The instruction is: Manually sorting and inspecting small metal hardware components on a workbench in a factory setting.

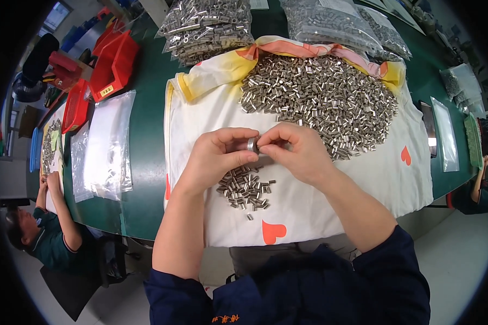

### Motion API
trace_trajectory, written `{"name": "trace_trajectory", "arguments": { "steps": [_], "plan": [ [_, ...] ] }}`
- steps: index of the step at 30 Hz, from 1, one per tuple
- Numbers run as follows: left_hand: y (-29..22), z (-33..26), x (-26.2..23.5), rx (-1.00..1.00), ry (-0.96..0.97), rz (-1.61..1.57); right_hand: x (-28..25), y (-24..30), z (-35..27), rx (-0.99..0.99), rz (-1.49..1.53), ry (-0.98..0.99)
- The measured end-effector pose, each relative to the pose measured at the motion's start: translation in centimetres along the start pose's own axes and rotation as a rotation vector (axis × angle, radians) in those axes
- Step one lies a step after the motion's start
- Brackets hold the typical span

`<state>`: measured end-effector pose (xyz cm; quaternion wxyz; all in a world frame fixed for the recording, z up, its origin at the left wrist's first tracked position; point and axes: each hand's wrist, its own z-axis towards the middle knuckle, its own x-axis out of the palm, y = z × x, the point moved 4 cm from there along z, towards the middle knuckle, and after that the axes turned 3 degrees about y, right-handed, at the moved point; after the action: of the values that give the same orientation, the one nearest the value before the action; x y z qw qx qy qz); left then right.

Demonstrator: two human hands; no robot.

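Pinching a round silver metal piece [251, 144] between our left hand [213, 157] and right hand [302, 151], we have small silvery metal cylinders [322, 95] heaped at two o'clock.

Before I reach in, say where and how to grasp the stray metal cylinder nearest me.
Probably pinch the stray metal cylinder by its long sides, coming from your side: it is short, seems to lie flat apart on the cloth, and the small pile sits beyond.
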<state>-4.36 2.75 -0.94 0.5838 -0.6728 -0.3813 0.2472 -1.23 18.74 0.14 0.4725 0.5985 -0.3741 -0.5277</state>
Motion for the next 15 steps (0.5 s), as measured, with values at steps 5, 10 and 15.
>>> {"name": "trace_trajectory", "arguments": {
  "steps": [5, 10, 15],
  "plan": [
    [0.0, 0.0, 0.1, -0.023, -0.009, -0.030, 0.4, 0.5, -0.3, -0.121, -0.135, -0.051],
    [-0.3, -0.4, 0.2, -0.023, -0.063, 0.024, 0.8, 1.3, -0.6, -0.408, -0.360, -0.183],
    [-0.2, -0.6, -0.1, 0.053, -0.061, -0.047, 0.7, 1.3, -0.7, -0.297, -0.147, -0.154]
  ]
}}
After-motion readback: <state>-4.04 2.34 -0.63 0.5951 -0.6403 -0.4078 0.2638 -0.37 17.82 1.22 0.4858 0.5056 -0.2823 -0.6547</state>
